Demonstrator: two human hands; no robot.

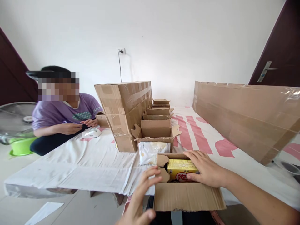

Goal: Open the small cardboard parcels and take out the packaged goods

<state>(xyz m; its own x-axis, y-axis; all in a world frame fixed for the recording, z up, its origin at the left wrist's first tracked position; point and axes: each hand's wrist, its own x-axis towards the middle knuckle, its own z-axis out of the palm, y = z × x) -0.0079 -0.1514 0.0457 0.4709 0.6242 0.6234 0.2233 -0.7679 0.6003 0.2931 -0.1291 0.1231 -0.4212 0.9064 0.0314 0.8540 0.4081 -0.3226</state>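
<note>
A small open cardboard box (189, 197) sits at the near table edge, its front flap hanging toward me. Inside it lies a yellow printed packet box (182, 168). My right hand (206, 168) rests over the right side of the box, fingers spread across its back edge and thumb on the yellow box. Fingers apart, my left hand (142, 193) is at the box's left side, its fingertips by the left flap. A white and yellow plastic packet (152, 151) leans against another open carton (156, 132) just behind.
Stacked taped cartons (127, 115) stand left of a row of open boxes. A long cardboard panel (241, 115) is at the right. A person in purple (63, 115) sits at the left, near a white device (92, 133).
</note>
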